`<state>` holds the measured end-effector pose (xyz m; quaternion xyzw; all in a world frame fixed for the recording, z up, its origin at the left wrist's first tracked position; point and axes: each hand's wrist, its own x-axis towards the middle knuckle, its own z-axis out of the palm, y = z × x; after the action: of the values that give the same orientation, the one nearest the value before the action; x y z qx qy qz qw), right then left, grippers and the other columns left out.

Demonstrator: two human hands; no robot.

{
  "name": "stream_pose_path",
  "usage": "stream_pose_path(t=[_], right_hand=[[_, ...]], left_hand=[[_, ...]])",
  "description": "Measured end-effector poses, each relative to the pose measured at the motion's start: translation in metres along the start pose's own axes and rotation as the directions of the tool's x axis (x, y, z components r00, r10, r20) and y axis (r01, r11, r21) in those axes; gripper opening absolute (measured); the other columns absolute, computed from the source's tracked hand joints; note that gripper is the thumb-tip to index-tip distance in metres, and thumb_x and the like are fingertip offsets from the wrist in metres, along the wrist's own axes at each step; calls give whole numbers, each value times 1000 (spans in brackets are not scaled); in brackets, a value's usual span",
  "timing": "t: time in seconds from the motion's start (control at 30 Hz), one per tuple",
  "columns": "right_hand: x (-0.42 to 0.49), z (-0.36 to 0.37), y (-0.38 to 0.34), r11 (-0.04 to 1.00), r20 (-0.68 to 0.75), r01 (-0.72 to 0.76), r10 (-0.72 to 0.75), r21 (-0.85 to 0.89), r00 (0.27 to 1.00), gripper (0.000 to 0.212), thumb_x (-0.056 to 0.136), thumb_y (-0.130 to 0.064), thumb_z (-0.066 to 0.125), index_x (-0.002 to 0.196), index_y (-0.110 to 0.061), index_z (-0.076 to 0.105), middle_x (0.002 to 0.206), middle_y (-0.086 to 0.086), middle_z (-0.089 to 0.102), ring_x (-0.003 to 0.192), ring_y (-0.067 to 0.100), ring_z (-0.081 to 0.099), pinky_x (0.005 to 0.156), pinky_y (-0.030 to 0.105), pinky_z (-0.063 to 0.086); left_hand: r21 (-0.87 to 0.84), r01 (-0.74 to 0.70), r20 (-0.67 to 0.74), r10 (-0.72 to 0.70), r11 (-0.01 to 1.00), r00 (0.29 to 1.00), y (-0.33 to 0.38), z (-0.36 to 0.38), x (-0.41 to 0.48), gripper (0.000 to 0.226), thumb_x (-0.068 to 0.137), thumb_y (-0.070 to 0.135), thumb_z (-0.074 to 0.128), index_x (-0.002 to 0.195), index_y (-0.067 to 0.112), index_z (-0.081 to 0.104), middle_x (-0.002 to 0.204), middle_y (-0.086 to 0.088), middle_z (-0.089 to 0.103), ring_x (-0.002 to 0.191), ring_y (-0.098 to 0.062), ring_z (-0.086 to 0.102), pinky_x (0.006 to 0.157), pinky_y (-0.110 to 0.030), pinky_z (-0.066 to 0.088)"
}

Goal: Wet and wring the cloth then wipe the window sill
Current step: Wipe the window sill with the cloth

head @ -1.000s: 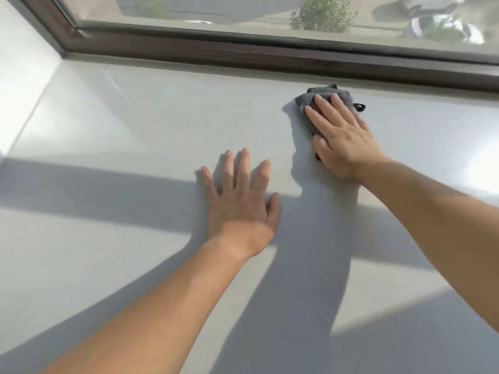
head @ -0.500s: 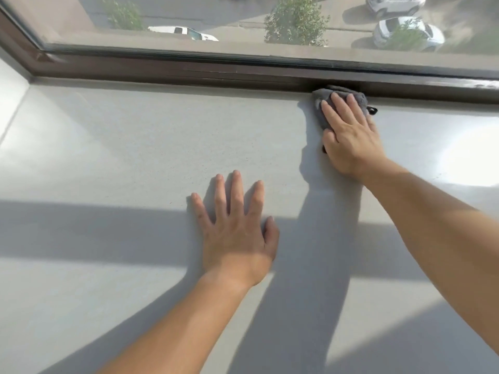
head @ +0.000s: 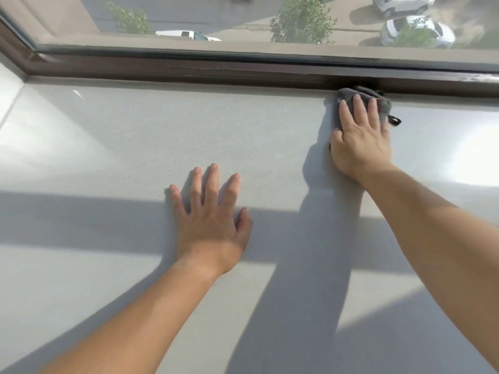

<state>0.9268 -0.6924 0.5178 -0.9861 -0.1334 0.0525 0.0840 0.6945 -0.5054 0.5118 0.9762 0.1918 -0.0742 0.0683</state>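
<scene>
A small grey cloth (head: 380, 102) with a black loop lies at the far edge of the wide white window sill (head: 121, 147), pushed up against the dark brown window frame (head: 189, 70). My right hand (head: 360, 139) lies flat on top of it, fingers together and pointing at the frame, pressing the cloth down; most of the cloth is hidden under the palm. My left hand (head: 213, 225) rests flat on the sill in the middle, fingers spread, holding nothing, well to the left of the cloth.
The window glass (head: 243, 20) runs along the far side, with a street, trees and parked cars outside. A white side wall (head: 8, 85) closes the sill at the far left. Bands of shadow cross the sill.
My right hand has slid the cloth away from me across the sill until it meets the window frame. My left hand has stayed planted on the sill.
</scene>
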Motion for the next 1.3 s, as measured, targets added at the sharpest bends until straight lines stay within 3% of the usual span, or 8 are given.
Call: stream_pose_path(t=[0.17,0.27,0.4,0.63,0.83,1.07,1.23,1.3], right_hand=[[-56,12,-23,888,131,457,-448,-45,884,64,100,-38,26,161,-32,9,170,-9,-2,156,17,-9,126,45,-1],[-35,4,22,948,88,316,-311,-48,946,64,98,-37,25,160,-32,13,170,-8,1,156,16,-7,126,43,0],[-30,5,24,999,42,46,-47,5,998,66,97,-36,27,161,-27,13,170,-3,1,156,23,-8,125,50,0],[-113,23,4,825,121,565,-563,19,818,63,97,-37,26,159,-29,22,169,-6,12,156,20,1,126,46,6],[-80,20,46,991,6,132,-132,10,991,65,97,-37,26,160,-25,19,170,0,8,156,24,-1,125,49,2],[-179,44,14,793,64,610,-609,3,791,61,96,-34,39,155,-19,37,166,4,27,156,26,12,125,49,15],[-136,36,53,990,10,137,-137,-23,991,64,97,-38,23,160,-24,21,170,0,9,156,23,-2,125,47,0],[-159,43,30,986,-33,166,-167,-35,985,65,97,-38,27,160,-21,24,169,4,12,156,27,0,125,52,6]], left_hand=[[-109,-53,-103,42,993,994,-5,3,-1,57,96,50,16,146,28,30,164,-5,13,153,-25,-2,117,-63,-6],[-194,-112,-214,70,975,974,-6,4,-15,51,98,44,25,137,19,48,156,-9,35,150,-27,17,118,-63,2],[-237,-47,-162,8,970,987,17,9,-46,57,96,45,27,144,21,45,161,-10,28,152,-24,9,122,-53,1],[-116,5,-114,-18,993,993,38,27,-57,65,92,51,32,150,23,38,165,-11,15,153,-28,6,122,-51,3],[-107,7,-78,-16,994,997,39,27,-46,68,93,54,21,154,24,30,166,-10,7,154,-25,-2,122,-50,-2],[-143,-6,-77,-5,990,997,38,30,-37,69,94,54,14,154,24,30,166,-10,6,153,-24,-4,122,-51,-4],[-118,-9,-64,2,993,998,37,34,-30,71,93,56,8,156,25,22,167,-11,1,153,-25,-10,121,-52,-7],[-111,-14,-57,8,994,998,37,35,-27,73,93,58,8,156,24,21,166,-12,-1,152,-25,-12,121,-53,-8]])
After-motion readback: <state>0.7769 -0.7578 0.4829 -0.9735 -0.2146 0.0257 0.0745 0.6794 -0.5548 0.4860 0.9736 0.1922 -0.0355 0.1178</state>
